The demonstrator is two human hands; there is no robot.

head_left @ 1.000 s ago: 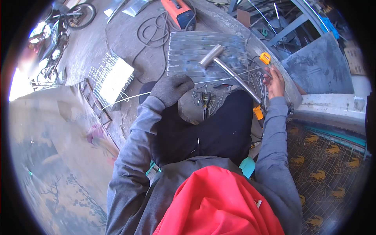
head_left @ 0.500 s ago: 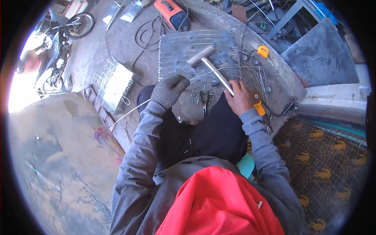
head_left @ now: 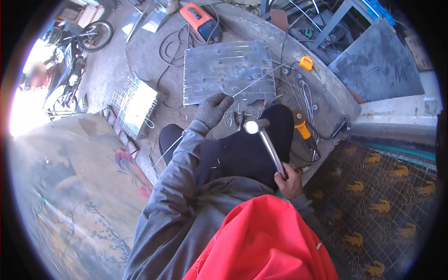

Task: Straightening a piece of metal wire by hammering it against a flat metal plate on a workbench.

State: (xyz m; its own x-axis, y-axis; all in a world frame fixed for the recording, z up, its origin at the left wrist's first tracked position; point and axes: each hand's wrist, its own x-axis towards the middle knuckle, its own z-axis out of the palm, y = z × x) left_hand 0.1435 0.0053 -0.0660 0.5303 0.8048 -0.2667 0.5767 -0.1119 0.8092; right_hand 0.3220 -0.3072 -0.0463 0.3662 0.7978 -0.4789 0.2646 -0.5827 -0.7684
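Note:
My left hand (head_left: 212, 110), in a grey knit glove, is closed around a long thin metal rod (head_left: 168, 150). The rod runs from beside my left forearm, through the fist, and over the slatted metal sheet (head_left: 224, 67) on the floor. My bare right hand (head_left: 290, 183) grips the handle of a metal hammer (head_left: 269, 147) low by my right thigh. The hammer's head is up over my lap, its round face catching light. Just past my knees, dark-handled pliers (head_left: 239, 120) lie among scattered short metal pieces.
An orange welding machine (head_left: 200, 22) with coiled cable stands beyond the sheet. To the right lie a yellow tape measure (head_left: 306, 63), an angle grinder (head_left: 303, 130) and a looped wire (head_left: 308, 95). A wire grid (head_left: 135, 105) is at left; a motorbike (head_left: 70, 70) stands farther off.
My right hand has drawn the hammer back from over the sheet toward my body. My left hand, still on the rod, has shifted slightly right and nearer, and the rod's far end points higher.

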